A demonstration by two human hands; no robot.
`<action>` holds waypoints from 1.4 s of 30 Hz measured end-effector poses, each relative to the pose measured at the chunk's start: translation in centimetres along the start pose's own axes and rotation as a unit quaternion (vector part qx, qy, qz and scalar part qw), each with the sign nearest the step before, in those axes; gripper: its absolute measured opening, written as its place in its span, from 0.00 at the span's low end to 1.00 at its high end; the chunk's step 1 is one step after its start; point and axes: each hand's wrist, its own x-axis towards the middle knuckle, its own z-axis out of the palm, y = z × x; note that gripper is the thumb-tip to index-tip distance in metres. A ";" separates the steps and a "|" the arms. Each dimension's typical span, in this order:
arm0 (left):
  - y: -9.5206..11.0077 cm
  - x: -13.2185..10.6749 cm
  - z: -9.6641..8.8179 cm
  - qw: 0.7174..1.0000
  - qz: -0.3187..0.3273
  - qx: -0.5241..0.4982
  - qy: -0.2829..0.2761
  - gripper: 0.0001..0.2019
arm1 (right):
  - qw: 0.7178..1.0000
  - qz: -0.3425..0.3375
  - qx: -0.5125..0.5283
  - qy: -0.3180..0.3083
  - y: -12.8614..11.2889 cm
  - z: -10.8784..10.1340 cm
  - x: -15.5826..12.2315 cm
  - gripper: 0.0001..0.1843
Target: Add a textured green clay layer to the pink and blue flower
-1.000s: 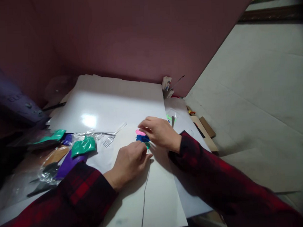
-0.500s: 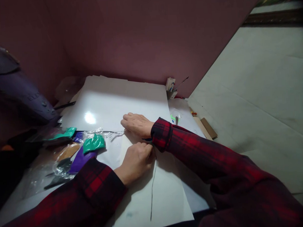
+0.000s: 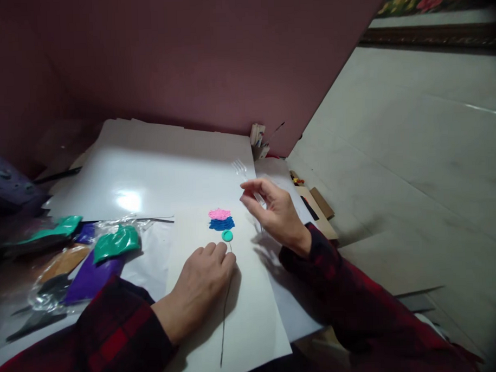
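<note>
A small clay figure lies on a white sheet (image 3: 240,316): a pink piece (image 3: 219,213) on top, a blue piece (image 3: 221,224) under it, and a round teal dot (image 3: 227,235) below. My left hand (image 3: 200,285) rests palm down on the sheet just below the teal dot, fingers closed over the top of a thin dark wire (image 3: 225,317). My right hand (image 3: 273,212) hovers to the right of the figure, pinching a clear plastic fork (image 3: 243,172) whose tines point up and away.
Clear bags of coloured clay, green (image 3: 115,242), purple (image 3: 82,278) and tan, lie at the left. A big glossy white board (image 3: 150,173) covers the table's back. Small boxes and card scraps (image 3: 313,200) sit at the right edge by the dark red wall.
My right hand reached left to the fork by the clay bags, picked it up, and has come back to the right of the figure. My left hand stayed on the wire.
</note>
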 end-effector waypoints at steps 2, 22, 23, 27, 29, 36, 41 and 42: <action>0.4 0.0 -0.1 0.999 0.021 0.007 -0.029 0.10 | 1.000 -0.022 0.016 -0.010 0.7 0.1 -1.7 0.24; 1.9 0.9 -0.6 0.992 -0.016 0.002 -0.122 0.18 | 0.952 0.212 0.120 -0.182 2.2 -0.7 -4.2 0.12; 1.9 0.9 -0.5 0.994 -0.014 0.001 -0.112 0.18 | 0.948 0.216 0.146 -0.181 2.0 -0.7 -4.3 0.11; 1.6 0.8 0.1 0.999 0.007 -0.008 -0.048 0.17 | 0.967 0.172 0.159 -0.100 1.4 -0.1 -4.6 0.09; 1.6 0.7 0.5 1.000 0.015 -0.001 -0.013 0.17 | 0.979 0.152 0.132 -0.043 1.4 0.5 -4.8 0.13; 1.4 0.9 0.9 0.998 0.023 0.026 0.047 0.13 | 0.975 0.158 0.156 0.001 2.2 2.6 -5.6 0.09; 1.1 1.2 1.0 0.997 0.022 0.030 0.070 0.10 | 0.956 0.172 0.235 0.031 2.6 3.4 -6.2 0.13; 1.0 1.2 1.0 0.997 0.022 0.029 0.072 0.10 | 0.957 0.162 0.239 0.044 2.7 3.4 -6.3 0.13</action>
